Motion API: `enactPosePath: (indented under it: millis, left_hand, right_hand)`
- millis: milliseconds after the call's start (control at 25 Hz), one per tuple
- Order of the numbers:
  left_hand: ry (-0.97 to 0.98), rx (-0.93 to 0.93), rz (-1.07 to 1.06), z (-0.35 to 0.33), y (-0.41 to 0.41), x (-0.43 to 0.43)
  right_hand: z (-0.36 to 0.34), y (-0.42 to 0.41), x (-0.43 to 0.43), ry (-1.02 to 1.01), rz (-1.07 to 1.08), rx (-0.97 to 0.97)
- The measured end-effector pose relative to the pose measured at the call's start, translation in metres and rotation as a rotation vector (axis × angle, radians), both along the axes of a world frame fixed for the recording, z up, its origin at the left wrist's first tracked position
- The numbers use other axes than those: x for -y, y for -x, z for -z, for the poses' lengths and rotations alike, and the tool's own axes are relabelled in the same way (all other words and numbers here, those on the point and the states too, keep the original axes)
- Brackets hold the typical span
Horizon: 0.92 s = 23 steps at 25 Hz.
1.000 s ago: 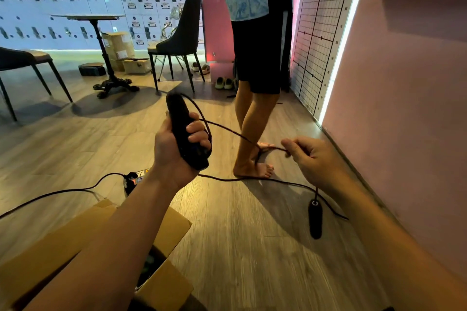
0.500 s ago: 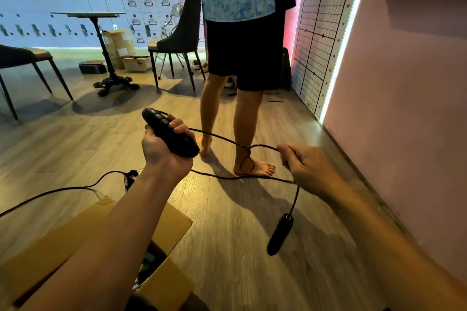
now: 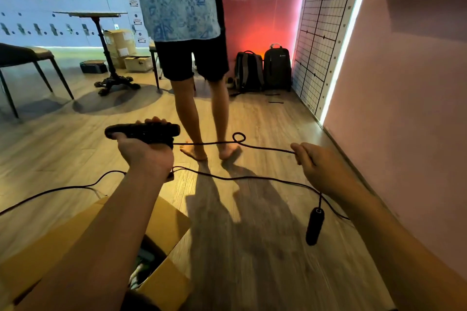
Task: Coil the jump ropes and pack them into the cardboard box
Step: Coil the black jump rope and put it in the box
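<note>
Handle (image 3: pixel 142 132) now level in left hand (image 3: pixel 146 156), rope (image 3: pixel 252 145) stretched to right hand (image 3: pixel 321 169).

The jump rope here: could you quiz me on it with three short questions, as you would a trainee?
1. True or false: the left hand holds a jump rope handle lying roughly level.
2. What does the right hand pinch? A) the rope B) a backpack strap C) a box flap
3. Fill in: the second handle ______ below the right hand, above the floor.

Key
1. True.
2. A. The rope runs from the left hand's handle to the right hand's fingers, with a small loop midway.
3. Dangles. The cardboard box sits open at lower left.
</note>
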<state>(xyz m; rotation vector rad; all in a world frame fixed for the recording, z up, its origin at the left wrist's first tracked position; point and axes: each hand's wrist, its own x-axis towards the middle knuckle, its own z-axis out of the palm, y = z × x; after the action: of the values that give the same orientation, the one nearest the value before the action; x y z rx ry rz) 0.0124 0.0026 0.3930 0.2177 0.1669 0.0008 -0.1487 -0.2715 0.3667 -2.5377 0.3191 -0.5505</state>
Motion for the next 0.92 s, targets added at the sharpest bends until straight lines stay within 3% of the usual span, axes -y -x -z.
enactPosePath:
  millis: [120, 280, 440, 600, 720, 800, 920]
  left_hand:
    - [-0.178, -0.086, -0.114, 0.015, -0.015, -0.011]
    - [-0.971, -0.078, -0.172, 0.047, -0.021, -0.013]
    - [-1.362, 0.14, 0.318, 0.071, -0.021, -0.001]
    - [-1.629, 0.535, 1.076, 0.055, 0.024, 0.03]
    - [-1.58, 0.68, 1.554, 0.041, 0.057, 0.053]
    - [-1.43, 0.779, 1.581, 0.031, 0.068, 0.062]
    - [-1.008, 0.782, 1.492, 0.011, 0.075, 0.064]
  right_hand:
    - [-0.005, 0.006, -0.003, -0.199, -0.015, 0.055]
    - [-0.017, 0.016, -0.009, -0.392, -0.153, 0.19]
    - [-0.012, 0.005, -0.016, -0.418, -0.05, 0.438]
    - [-0.01, -0.004, -0.011, -0.371, 0.136, 0.623]
    - [-0.007, -0.005, 0.0, -0.362, 0.273, 0.654]
    - [-0.006, -0.003, 0.01, -0.343, 0.377, 0.625]
    - [0.003, 0.0, 0.019, -0.26, 0.415, 0.52]
